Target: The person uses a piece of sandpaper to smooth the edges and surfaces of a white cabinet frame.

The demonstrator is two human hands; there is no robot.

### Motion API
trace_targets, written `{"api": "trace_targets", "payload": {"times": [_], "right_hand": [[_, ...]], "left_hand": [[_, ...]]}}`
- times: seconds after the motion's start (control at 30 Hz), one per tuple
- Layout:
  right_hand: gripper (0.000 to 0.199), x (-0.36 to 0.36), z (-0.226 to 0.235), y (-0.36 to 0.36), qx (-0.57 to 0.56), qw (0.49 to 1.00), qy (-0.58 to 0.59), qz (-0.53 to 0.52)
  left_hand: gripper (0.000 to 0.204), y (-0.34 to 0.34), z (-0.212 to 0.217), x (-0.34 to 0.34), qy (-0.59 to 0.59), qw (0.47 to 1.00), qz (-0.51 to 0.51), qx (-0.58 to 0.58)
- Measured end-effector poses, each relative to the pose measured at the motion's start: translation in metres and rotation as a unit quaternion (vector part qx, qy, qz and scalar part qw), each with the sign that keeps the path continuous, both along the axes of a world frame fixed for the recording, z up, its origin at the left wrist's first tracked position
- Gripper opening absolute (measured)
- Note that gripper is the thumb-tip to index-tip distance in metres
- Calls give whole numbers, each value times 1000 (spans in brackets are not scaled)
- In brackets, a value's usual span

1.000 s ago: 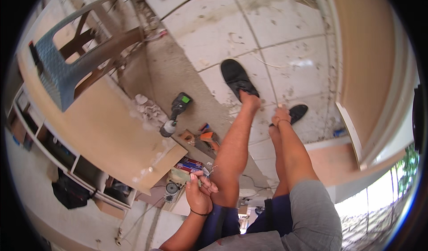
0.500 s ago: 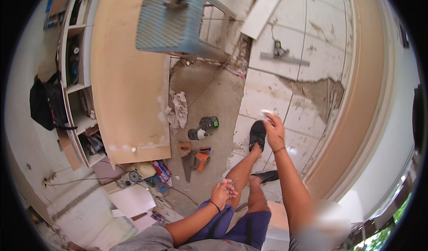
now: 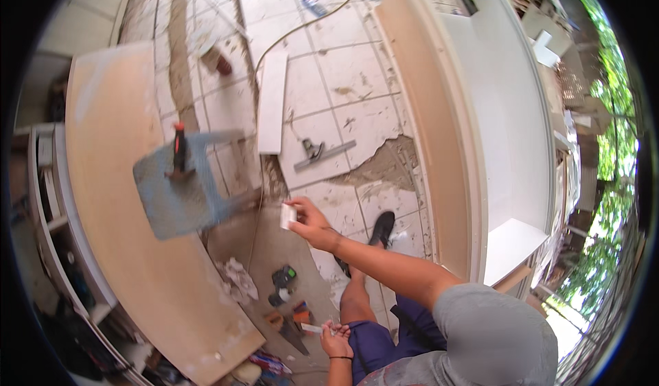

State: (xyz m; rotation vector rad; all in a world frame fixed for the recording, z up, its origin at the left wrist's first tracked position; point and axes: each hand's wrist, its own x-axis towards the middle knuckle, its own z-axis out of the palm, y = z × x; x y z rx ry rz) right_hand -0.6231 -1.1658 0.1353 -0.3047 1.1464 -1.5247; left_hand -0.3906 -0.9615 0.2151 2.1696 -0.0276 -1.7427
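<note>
Hidden or unclear: shelf unit at left edge cut by the dark rim, contents too dark to identify; small items on the floor near the lower edge, among them an orange tool, blurred.

Surface and room: tiled floor, cracked and stained, bare cement patch at centre; long wooden board leaning along the left; blue plastic stool carrying a red-handled tool; white plank and metal square lying on tiles; green-black power drill on the cement; white cabinet at right.

Grip: right hand raised over the floor, fingers pinched shut around a small white block. Left hand low by the knee, closed on a thin white stick.
</note>
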Motion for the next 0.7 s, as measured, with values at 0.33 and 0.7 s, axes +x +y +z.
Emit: {"api": "trace_targets", "payload": {"times": [0.33, 0.7], "right_hand": [[51, -286, -19, 132, 236, 944, 30, -231], [56, -514, 47, 26, 83, 907, 36, -412]], "left_hand": [[36, -168, -49, -161, 8, 986, -148, -73], [39, -321, 10, -464, 111, 933, -314, -136]]}}
